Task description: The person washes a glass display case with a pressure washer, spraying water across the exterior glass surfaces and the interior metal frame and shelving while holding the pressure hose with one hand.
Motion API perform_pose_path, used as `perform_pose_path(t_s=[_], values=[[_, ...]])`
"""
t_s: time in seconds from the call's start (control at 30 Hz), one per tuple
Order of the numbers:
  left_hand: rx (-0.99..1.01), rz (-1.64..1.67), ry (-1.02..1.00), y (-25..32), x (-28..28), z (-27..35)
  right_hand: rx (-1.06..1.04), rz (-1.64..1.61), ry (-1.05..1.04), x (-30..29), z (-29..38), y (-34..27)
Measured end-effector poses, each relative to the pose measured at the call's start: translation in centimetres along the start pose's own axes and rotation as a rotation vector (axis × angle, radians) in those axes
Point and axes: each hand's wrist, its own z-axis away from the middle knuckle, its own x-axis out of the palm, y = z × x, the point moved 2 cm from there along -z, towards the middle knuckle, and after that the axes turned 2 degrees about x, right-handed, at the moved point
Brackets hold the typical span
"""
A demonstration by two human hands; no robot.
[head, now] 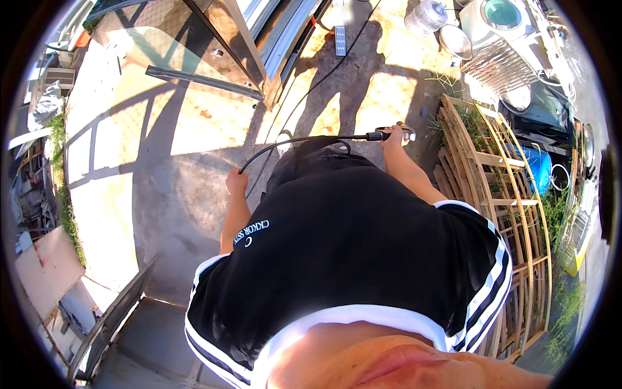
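Note:
In front of my waist runs a black cable [286,142], curving from one hand to the other. My left hand [236,182] is closed around it at the left end of the visible arc. On the other side, my right hand [393,136] grips a black cylindrical connector [376,136] at the cable's end. A round shiny metal piece [409,134] shows beside the right fingers; whether it joins the connector cannot be told. Both hands are over the concrete floor [194,194].
A metal frame [265,92] and long metal profiles [286,34] stand ahead. Another dark cable [320,80] crosses the floor. At right are wooden lattice panels [486,160], a blue container [537,167], a clear water jug [426,18] and a white washing machine [474,19].

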Motion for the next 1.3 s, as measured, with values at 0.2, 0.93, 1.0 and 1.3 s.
perform_pose_path(t_s=[0.2,0.93,1.0,1.3], values=[[0.012,-0.078,-0.035,0.3,-0.2,0.3,0.026,0.038,-0.009,-2.0,-1.8,0.6],[-0.181,0.101,0.180,1.1,1.1,1.1,0.024,0.127,-0.036,-2.0,-3.2,0.5],[-0.158,0.124,0.207,0.3,1.2,1.1,0.058,0.173,-0.132,-1.1,-2.6,0.5],[-0.271,0.142,0.225,-0.2,1.8,1.4,0.059,0.113,-0.269,3.5,-1.1,0.3]])
